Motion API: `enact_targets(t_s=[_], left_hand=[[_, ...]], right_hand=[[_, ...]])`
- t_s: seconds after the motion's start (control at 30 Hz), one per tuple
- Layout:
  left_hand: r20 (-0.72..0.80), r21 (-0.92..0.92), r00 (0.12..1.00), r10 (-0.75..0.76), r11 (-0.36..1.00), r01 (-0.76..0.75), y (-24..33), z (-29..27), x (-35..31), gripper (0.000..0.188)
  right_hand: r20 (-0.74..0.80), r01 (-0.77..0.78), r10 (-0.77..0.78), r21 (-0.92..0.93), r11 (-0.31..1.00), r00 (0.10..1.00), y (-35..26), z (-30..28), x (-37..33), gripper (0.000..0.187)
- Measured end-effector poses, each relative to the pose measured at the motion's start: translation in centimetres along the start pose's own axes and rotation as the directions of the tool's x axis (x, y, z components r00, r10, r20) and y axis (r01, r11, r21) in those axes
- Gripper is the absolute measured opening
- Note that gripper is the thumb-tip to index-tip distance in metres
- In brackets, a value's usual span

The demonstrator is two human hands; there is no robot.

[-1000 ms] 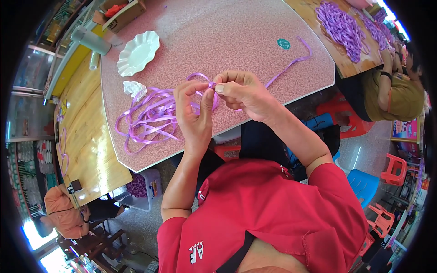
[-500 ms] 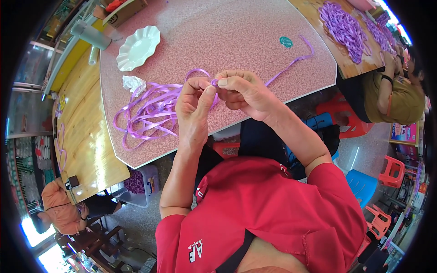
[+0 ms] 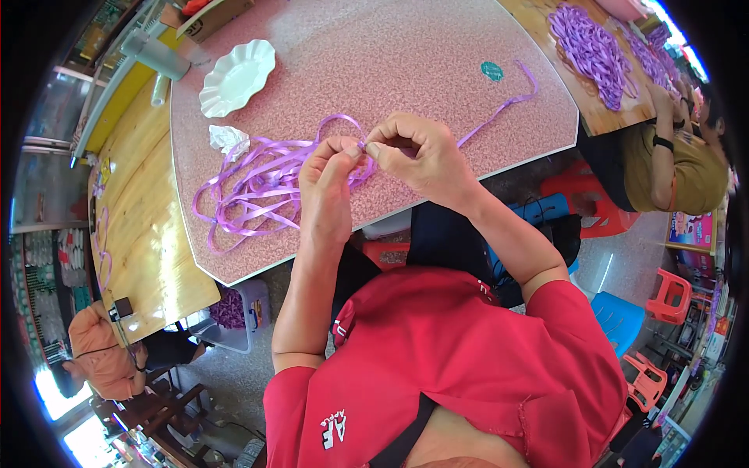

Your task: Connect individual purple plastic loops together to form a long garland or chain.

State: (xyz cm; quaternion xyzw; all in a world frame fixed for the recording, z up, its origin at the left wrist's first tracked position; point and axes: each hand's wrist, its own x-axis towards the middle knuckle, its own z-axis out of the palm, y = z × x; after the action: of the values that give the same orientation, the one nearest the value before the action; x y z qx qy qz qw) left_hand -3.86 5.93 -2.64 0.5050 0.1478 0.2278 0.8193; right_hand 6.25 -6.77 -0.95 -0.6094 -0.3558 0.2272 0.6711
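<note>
A long purple ribbon (image 3: 251, 212) lies in a loose, looping heap on the pink speckled table. Above its right side my left hand (image 3: 331, 175) pinches the ribbon between thumb and forefinger. My right hand (image 3: 417, 156) meets it fingertip to fingertip, also closed on the ribbon, with its fingers curled. The small bit of ribbon between the fingertips is mostly covered, so its shape cannot be made out. From behind my right hand a single strand runs to the far right of the table and curls there.
On the table (image 3: 367, 62) are a crumpled white tissue (image 3: 228, 141), a scalloped white plate (image 3: 239, 78) and a round green sticker (image 3: 491, 71). A grey cylinder (image 3: 156, 54) stands at the far left. People sit at wooden side tables; one bears a purple ribbon pile (image 3: 591, 51).
My right hand has curled its fingers more tightly and turned, its knuckles now higher. Both hands' fingertips stay together on the ribbon, slightly left of before.
</note>
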Motion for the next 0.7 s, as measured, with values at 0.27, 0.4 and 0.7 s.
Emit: enact_targets(t_s=[0.27, 0.4, 0.7], left_hand=[[0.008, -0.004, 0.997, 0.075, 0.997, -0.075, 0.2, 1.6, -0.8, 0.008], [-0.024, 0.367, 0.937, 0.348, 0.875, -0.316, -0.6, 1.2, -0.5, 0.015], [0.443, 0.813, 0.527, 0.725, -0.078, -0.577, -0.3, 0.4, 0.5, 0.03]], right_hand=[[0.158, -0.415, 0.393, 0.51, 0.753, 0.906, -1.1, -0.6, 0.4, 0.013], [0.204, -0.434, 0.386, 0.53, 0.729, 0.899, -0.6, -0.8, 0.3, 0.015], [0.105, -0.387, 0.394, 0.529, 0.756, 0.913, -0.3, -0.5, 0.4, 0.012]])
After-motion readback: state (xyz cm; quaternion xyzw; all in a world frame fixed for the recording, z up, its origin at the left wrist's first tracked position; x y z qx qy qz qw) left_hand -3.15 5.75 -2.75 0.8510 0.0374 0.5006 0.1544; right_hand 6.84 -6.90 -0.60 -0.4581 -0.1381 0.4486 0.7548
